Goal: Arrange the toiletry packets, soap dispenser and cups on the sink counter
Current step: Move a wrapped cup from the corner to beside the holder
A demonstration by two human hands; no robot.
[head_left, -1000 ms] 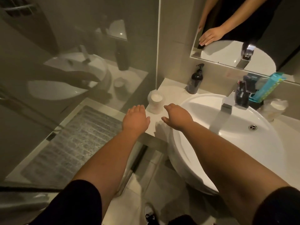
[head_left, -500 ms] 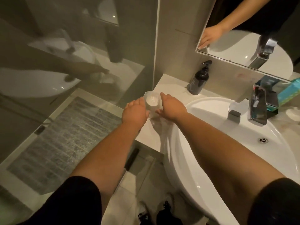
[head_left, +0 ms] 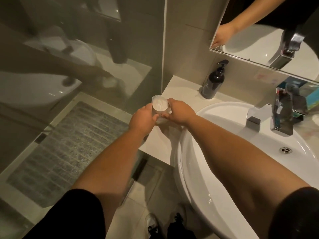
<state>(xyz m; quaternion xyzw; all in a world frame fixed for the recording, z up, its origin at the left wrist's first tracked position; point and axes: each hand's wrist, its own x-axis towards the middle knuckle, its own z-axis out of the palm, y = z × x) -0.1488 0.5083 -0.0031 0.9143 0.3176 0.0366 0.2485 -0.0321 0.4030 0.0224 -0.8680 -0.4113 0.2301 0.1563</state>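
A plastic-wrapped white cup (head_left: 159,105) stands on the left part of the sink counter (head_left: 179,91). My left hand (head_left: 143,118) grips its left side and my right hand (head_left: 181,112) grips its right side. The dark soap dispenser (head_left: 213,81) stands at the back of the counter against the wall, apart from both hands. Teal toiletry packets (head_left: 310,98) lean behind the tap at the far right edge, partly cut off.
The white basin (head_left: 215,118) fills the right side, with a chrome tap (head_left: 283,114) at its back. A mirror (head_left: 269,31) hangs above. A glass shower partition (head_left: 82,66) borders the counter's left end. The counter's front edge drops to the tiled floor.
Both hands reached forward from the counter's front edge and closed around the wrapped cup. The camera view shifted left and closer.
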